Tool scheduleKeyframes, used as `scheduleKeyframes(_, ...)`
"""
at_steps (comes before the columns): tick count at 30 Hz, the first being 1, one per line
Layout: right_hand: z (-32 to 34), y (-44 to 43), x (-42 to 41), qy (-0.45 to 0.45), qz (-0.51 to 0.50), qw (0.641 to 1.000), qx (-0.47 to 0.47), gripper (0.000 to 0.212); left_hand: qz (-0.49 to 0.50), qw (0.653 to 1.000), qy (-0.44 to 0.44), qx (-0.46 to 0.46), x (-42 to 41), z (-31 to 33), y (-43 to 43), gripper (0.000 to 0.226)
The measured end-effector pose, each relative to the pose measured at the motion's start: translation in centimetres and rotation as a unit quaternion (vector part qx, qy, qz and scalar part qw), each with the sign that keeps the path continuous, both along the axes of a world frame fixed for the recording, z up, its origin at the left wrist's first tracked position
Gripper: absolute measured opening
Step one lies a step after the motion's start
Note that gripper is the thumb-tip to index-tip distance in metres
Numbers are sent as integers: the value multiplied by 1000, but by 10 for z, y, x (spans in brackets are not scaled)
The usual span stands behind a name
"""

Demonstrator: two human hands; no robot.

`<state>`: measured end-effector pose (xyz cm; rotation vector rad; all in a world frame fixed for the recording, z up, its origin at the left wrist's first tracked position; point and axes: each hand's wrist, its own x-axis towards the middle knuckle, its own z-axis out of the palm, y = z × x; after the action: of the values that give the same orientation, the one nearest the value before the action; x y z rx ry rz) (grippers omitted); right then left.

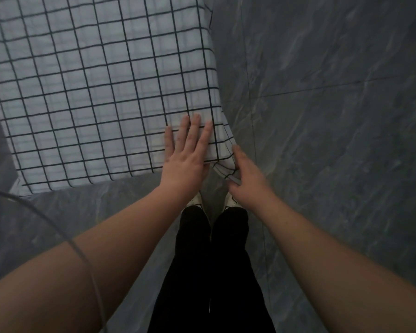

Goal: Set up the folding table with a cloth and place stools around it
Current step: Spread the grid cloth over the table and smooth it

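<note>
A white cloth with a dark grid pattern lies spread over the folding table, which it hides completely. My left hand lies flat with straight fingers on the cloth at the table's near right corner. My right hand is at the hanging corner of the cloth, just off the table's edge, and its fingers curl round the draped fold there. No stools are in view.
Grey marble-look floor tiles stretch to the right and in front of the table. My legs in black trousers and white shoes stand just before the near corner. A thin grey cable crosses my left forearm.
</note>
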<state>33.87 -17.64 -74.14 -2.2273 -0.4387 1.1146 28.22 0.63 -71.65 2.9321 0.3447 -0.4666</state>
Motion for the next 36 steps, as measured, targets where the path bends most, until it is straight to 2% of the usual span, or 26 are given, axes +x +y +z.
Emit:
scheduleKeyframes(2, 2, 15, 5, -8, -12, 1000, -2, 75, -5, 1000, 3, 4, 0, -1, 0, 98)
scheduleKeyframes(6, 4, 31, 7, -37, 24, 998, -53, 40, -10, 1000, 21, 15, 0, -2, -3, 92)
scheduleKeyframes(10, -3, 32, 5, -10, -26, 998, -55, 32, 4, 1000, 30, -5, 1, 0, -2, 97)
scheduleKeyframes(14, -4, 34, 8, 78, -61, 991, -94, 33, 20, 995, 74, -64, 7, 18, 1, 101)
scheduleKeyframes(18, 13, 37, 15, 88, -32, 990, -106, 41, 36, 989, 112, -91, 19, 40, 6, 91)
scheduleKeyframes(21, 31, 41, 22, 51, -33, 994, -89, 77, 47, 987, 117, -102, 22, 52, 10, 85)
scheduleKeyframes(23, 62, 51, 26, 25, -11, 995, -91, 88, 53, 986, 116, -108, 21, 62, 12, 85)
scheduleKeyframes(28, 106, 78, 26, -94, 67, 991, -66, 81, 89, 981, 102, -136, 7, 81, 31, 85)
scheduleKeyframes(36, 122, 157, -24, -153, 209, 965, -47, 78, 211, 965, 39, -147, -90, 87, 113, 87)
